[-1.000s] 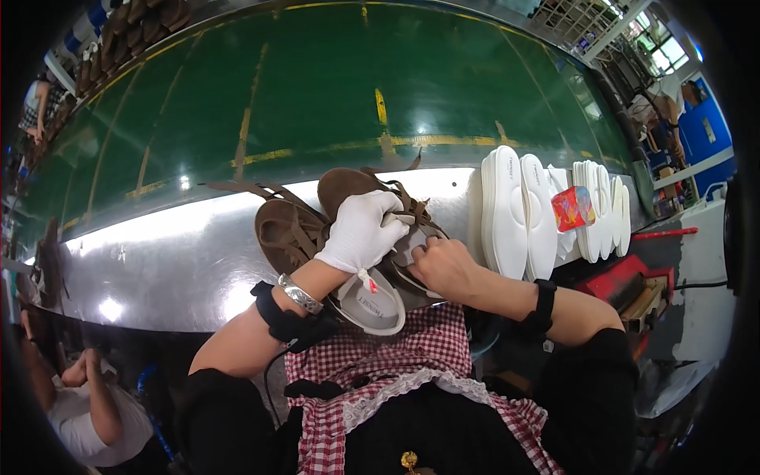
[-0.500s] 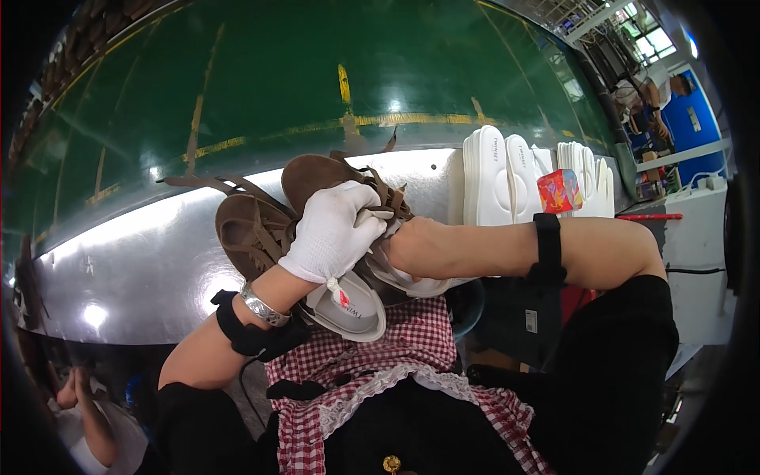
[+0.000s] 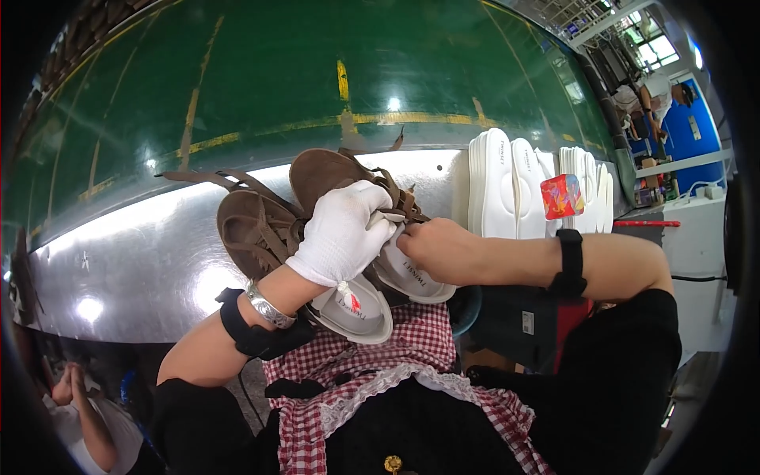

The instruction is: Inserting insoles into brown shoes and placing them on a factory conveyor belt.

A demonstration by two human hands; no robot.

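Two brown lace-up shoes lie side by side on the metal bench, toes pointing away from me. My white-gloved left hand (image 3: 342,233) reaches over the left shoe (image 3: 240,226) and is closed on the edge of the right shoe (image 3: 323,174), by its laces. My bare right hand (image 3: 445,252) has its fingers curled on that same shoe's opening, just above its pale insole (image 3: 410,275). Another pale insole (image 3: 358,315) shows in the left shoe's heel, below my gloved wrist. Loose brown laces (image 3: 207,180) trail over the bench.
Stacked white insoles (image 3: 495,186) stand to the right, with a red patterned packet (image 3: 563,196) against them. Beyond the metal bench (image 3: 142,269) runs a green surface (image 3: 269,71) with yellow lines. Other people (image 3: 655,103) are at far right and lower left.
My right hand has drawn back slightly to the right and down, out of the shoe's opening, so more of its insole shows. My left hand keeps its hold almost unmoved.
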